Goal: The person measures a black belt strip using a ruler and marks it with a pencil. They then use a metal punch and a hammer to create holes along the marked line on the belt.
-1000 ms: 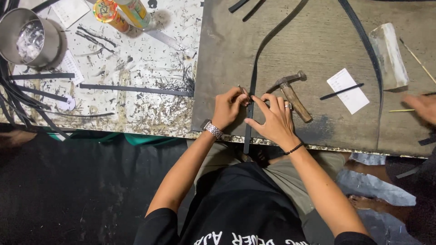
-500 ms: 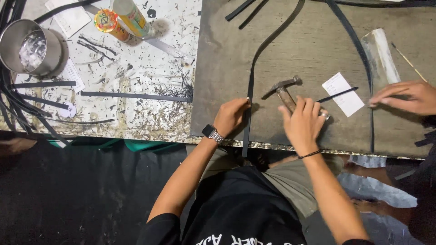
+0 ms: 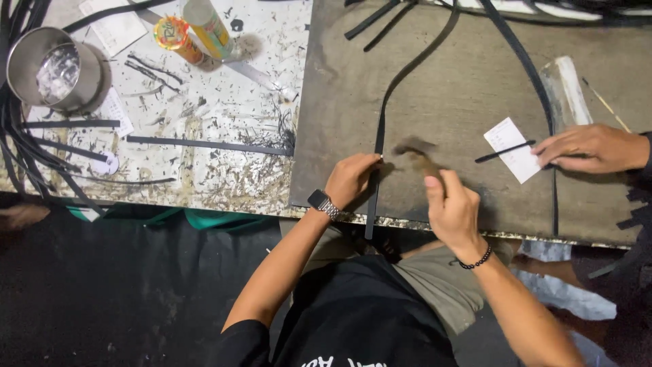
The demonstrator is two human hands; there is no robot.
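Observation:
My left hand presses down on a long black strap that runs from the far side of the brown board to its near edge and hangs over it. A watch sits on that wrist. My right hand grips a wooden-handled hammer, blurred with motion, its head just right of the strap near my left fingertips. A bead bracelet is on the right wrist.
Another person's hand rests at the right beside a white paper slip and a second black strap. A metal pot, two cans and loose black strips lie on the speckled table at the left.
My right hand left the strap, took up the hammer and now swings it beside the strap. The other person's hand moved in towards the paper slip.

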